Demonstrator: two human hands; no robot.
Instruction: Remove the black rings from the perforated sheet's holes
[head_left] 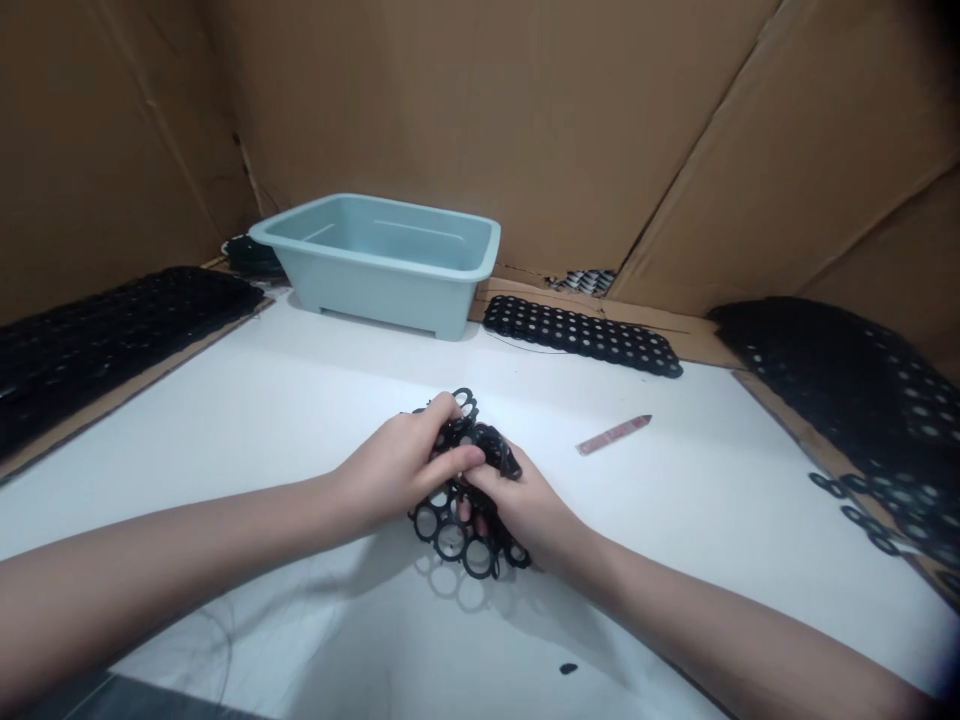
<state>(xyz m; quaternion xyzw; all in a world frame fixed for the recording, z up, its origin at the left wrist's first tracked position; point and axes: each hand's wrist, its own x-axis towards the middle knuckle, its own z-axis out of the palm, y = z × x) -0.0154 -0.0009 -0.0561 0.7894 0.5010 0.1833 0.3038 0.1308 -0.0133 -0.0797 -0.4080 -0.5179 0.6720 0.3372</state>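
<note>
A black sheet of linked rings [451, 540] is bunched up between my two hands, above the white tabletop. My left hand [401, 455] is closed on its left and upper part, with the thumb pressed across the crumpled middle. From the right, my right hand [536, 505] grips the same sheet, its thumb close to the left thumb. Several rings hang below the hands, and a few stick up above the left fingers. The folds inside the grip are hidden.
Behind the hands stands a light blue plastic tub [390, 290]. Right of it lies a flat black ring strip [581, 335]. A small pointed red-and-clear piece [613, 435] rests on the table. Black ring sheets are piled at left [112, 335] and right [847, 390]. Cardboard walls [480, 120] surround the table.
</note>
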